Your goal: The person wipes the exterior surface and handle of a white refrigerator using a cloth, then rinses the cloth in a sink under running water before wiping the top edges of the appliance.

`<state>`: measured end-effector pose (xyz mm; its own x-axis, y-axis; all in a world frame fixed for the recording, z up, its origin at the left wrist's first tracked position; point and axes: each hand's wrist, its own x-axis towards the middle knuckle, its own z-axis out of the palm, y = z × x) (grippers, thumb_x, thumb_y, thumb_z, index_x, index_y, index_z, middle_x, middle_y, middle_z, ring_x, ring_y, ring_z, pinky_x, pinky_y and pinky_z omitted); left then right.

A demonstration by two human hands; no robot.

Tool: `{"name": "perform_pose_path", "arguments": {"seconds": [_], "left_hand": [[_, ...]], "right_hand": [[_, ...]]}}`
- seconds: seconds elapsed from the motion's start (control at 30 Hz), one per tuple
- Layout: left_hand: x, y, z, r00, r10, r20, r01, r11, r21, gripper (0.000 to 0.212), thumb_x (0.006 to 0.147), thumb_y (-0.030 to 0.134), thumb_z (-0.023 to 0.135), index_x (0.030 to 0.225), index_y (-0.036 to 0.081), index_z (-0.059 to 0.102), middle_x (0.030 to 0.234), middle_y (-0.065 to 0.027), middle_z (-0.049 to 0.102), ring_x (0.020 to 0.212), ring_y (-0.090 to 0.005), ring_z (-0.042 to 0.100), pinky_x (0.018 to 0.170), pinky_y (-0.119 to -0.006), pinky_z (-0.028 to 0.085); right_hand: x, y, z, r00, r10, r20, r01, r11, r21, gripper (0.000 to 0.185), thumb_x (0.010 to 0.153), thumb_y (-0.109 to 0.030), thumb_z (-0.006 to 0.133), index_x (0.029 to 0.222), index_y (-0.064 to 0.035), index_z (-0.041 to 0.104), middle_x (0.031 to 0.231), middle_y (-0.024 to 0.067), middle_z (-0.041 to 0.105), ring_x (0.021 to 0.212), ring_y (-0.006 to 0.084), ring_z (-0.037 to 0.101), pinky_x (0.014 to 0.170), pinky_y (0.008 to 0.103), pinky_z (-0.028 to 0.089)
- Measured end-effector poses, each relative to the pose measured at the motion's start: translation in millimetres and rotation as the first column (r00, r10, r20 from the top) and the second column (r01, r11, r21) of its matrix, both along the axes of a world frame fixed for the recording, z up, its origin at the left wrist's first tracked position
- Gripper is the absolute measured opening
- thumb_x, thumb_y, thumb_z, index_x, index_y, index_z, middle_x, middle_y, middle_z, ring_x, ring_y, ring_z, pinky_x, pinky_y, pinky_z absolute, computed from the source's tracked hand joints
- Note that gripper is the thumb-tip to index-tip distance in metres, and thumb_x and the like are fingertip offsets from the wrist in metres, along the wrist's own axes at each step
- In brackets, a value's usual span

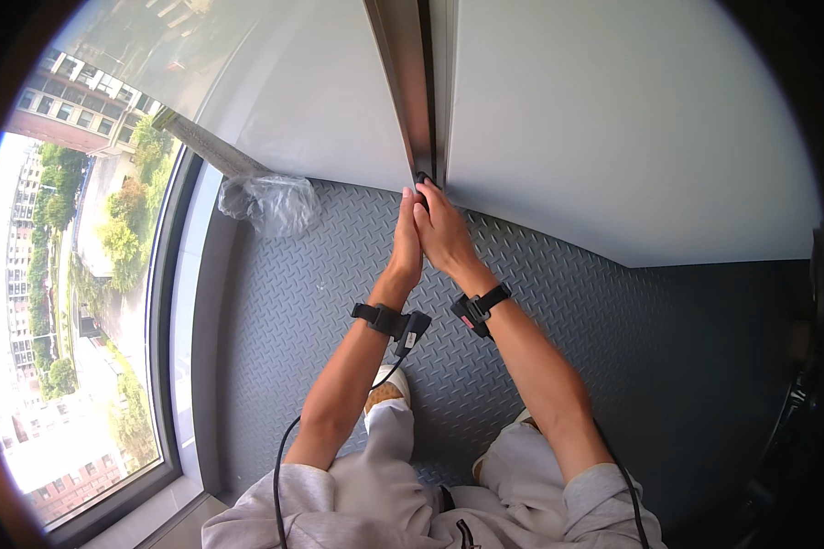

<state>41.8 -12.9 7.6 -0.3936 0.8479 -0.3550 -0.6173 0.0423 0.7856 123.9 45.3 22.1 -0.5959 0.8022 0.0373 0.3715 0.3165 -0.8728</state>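
My right hand [446, 230] is closed around a small black object [423, 184], its fingers hiding most of it. Only its dark upper end shows, at the foot of a narrow upright metal channel [412, 89] between two pale panels. Pressed alongside is my left hand [406, 240], seen edge-on with its fingers pointing up at the channel's left edge. Whether the left fingers also grip the black object is hidden. Both wrists wear black straps with small devices, the left one [384, 319] and the right one [481, 310].
Pale panels, left [302, 103] and right [611, 130], flank the channel. Crumpled clear plastic [271, 202] lies by a grey wrapped roll or pole [213, 147] near the window [75, 274]. Underfoot is dark diamond-plate flooring [316, 288]. A black cable [278, 473] runs along my left arm.
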Motion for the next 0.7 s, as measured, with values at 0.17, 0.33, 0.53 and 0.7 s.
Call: {"name": "perform_pose_path", "arguments": {"seconds": [0.17,0.33,0.53,0.7], "left_hand": [[0.4,-53.3,-53.8,0.975,0.128,0.180,-0.122,0.991,-0.045,0.037,0.120,0.040,0.052,0.120,0.008,0.072,0.112,-0.0032,0.075,0.107,-0.0187,0.071,0.100,-0.038,0.055],[-19.7,-127.0,-73.2,0.892,-0.135,-0.432,0.165,0.986,0.032,0.038,0.104,0.017,0.076,0.137,0.007,0.062,0.134,-0.0099,0.071,0.118,-0.0230,0.073,0.098,-0.038,0.062],[21.3,-190.3,-112.2,0.926,-0.366,-0.090,0.336,0.910,-0.243,0.030,0.094,0.008,0.085,0.121,0.008,0.072,0.119,-0.0077,0.078,0.107,-0.0189,0.076,0.089,-0.031,0.062],[27.7,-203.5,-148.8,0.931,-0.366,-0.003,0.345,0.880,-0.325,0.030,0.097,0.011,0.082,0.125,0.007,0.071,0.120,-0.0087,0.078,0.109,-0.0197,0.076,0.092,-0.033,0.062]], "right_hand": [[26.6,-27.0,5.6,0.973,0.167,0.159,-0.179,0.982,0.065,0.029,0.103,-0.019,0.064,0.118,0.0015,0.077,0.123,0.0221,0.080,0.115,0.0448,0.075,0.100,0.0527,0.062],[14.8,-60.7,-7.1,0.911,0.300,0.282,-0.395,0.829,0.395,0.020,0.080,-0.023,0.077,0.078,-0.0037,0.082,0.079,0.0153,0.080,0.079,0.0369,0.081,0.069,0.0493,0.064],[98.7,-159.4,-11.6,0.914,0.234,0.333,-0.234,0.971,-0.040,0.027,0.091,-0.028,0.079,0.096,-0.0009,0.079,0.088,0.0146,0.080,0.080,0.0303,0.079,0.070,0.0450,0.064],[144.7,-173.5,-33.1,0.940,0.186,0.286,-0.126,0.968,-0.215,0.031,0.093,-0.030,0.079,0.102,0.0000,0.077,0.094,0.0157,0.079,0.084,0.0305,0.079,0.073,0.0457,0.064]]}}
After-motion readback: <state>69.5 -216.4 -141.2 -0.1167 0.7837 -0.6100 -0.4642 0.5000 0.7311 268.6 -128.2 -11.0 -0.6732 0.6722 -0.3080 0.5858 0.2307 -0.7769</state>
